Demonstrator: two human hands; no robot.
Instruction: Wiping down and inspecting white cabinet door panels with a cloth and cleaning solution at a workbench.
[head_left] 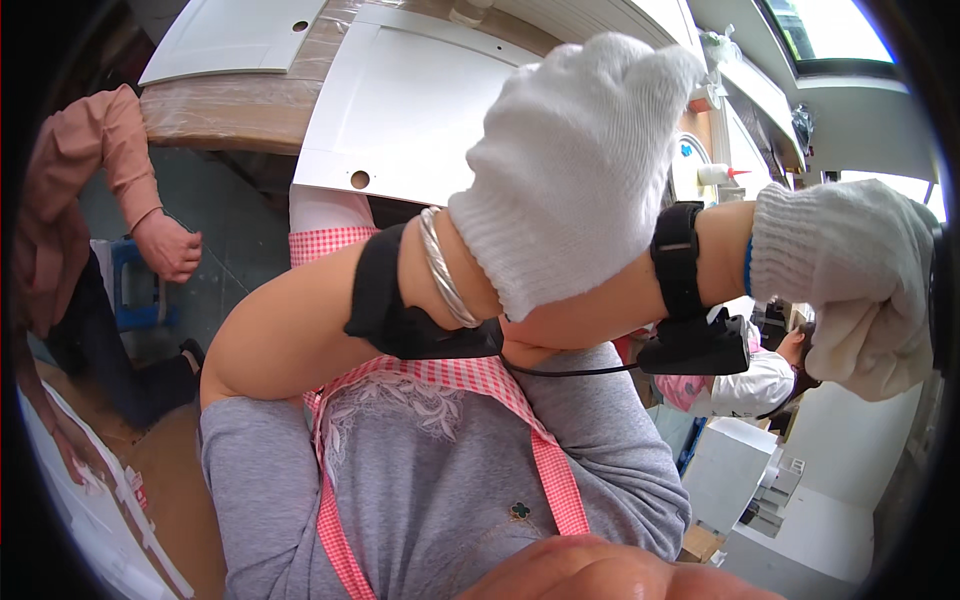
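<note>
The white panel [400, 110] lies left of the gloved left hand [590, 170], nearer to it than to the right hand [850, 270], well off to the right; the panel's long axis is unclear, partly hidden. I cannot tell whether either hand grips anything. The panel has a recessed centre and a round hole by its near left corner.

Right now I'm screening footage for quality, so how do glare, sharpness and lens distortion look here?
Head view, glare: the rectangular dark-framed window is mostly washed white; head view, sharpness: the left hand wears a white knitted glove whose ribbing reads clearly; head view, distortion: the fisheye bends edges toward its black rim, near the right hand, also gloved.
</note>
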